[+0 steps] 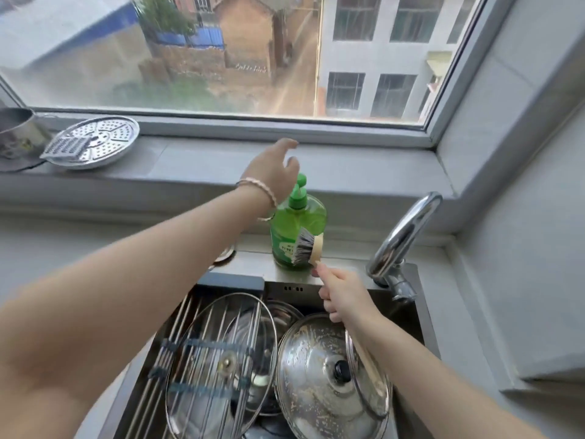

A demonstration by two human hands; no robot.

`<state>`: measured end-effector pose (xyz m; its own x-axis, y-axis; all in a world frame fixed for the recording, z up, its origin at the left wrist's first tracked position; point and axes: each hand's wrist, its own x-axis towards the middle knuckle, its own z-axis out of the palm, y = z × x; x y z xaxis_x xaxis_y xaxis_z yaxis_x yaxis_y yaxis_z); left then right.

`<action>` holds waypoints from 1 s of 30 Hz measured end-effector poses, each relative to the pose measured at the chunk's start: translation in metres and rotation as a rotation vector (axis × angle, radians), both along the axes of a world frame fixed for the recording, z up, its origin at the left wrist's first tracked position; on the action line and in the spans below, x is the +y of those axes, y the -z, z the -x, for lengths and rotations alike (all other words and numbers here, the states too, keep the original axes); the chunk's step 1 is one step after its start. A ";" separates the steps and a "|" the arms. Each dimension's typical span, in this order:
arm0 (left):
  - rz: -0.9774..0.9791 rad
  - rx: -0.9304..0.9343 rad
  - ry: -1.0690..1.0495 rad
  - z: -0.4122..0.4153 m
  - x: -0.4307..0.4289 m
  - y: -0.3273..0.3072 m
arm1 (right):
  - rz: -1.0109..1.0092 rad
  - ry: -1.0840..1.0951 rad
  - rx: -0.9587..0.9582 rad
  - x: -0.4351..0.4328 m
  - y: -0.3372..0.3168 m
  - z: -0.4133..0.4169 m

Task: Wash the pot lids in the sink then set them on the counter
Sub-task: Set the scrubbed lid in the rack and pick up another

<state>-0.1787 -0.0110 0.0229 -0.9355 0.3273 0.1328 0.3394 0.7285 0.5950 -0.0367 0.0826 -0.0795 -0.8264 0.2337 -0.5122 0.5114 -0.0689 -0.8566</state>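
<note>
**Reaching for the soap, brush in hand**

The left hand (274, 167) is stretched out over the green soap bottle (296, 228). Its fingers are loosely bent and hold nothing. They hang at the pump head, but from this angle I cannot tell whether they touch it. A bracelet (257, 189) sits on that wrist.

The right hand (340, 297) grips the wooden handle of a dish brush (306, 248). The brush head is raised, with its grey bristles against the bottle's label. The handle runs back under the forearm.

The bottle stands upright on the ledge behind the sink (280, 288), to the left of the curved chrome faucet (406, 234).

The pot lids are all in the sink. A clear glass lid (221, 359) lies on the left, on top of a wire rack (177, 327) laid across the basin. Just beside it on the right is a soiled lid (316, 365) with a black knob, its surface streaked with pale residue. A third lid (281, 313) shows between and behind these two, partly covered by both. A further steel rim seems to lean at the soiled lid's right edge.

The grey counter (47, 248) runs to the left of the sink. On the window sill (221, 160) above it, well away from the hands, a perforated steamer plate (104, 137) lies flat. A small grater (65, 148) rests on its near edge.
</note>
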 end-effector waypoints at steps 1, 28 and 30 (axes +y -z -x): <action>0.068 -0.012 0.044 0.012 0.008 -0.004 | 0.038 0.010 -0.016 -0.001 -0.006 0.006; 0.346 -0.205 0.219 0.061 0.035 0.046 | 0.067 0.064 0.004 0.003 0.001 0.033; 0.344 -0.168 0.204 0.062 0.034 0.048 | 0.080 0.065 0.004 0.002 0.002 0.034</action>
<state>-0.2404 0.0226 -0.0247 -0.8466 0.5060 -0.1652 0.4157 0.8224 0.3885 -0.0710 0.0844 -0.0817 -0.8128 0.2457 -0.5283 0.5005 -0.1697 -0.8489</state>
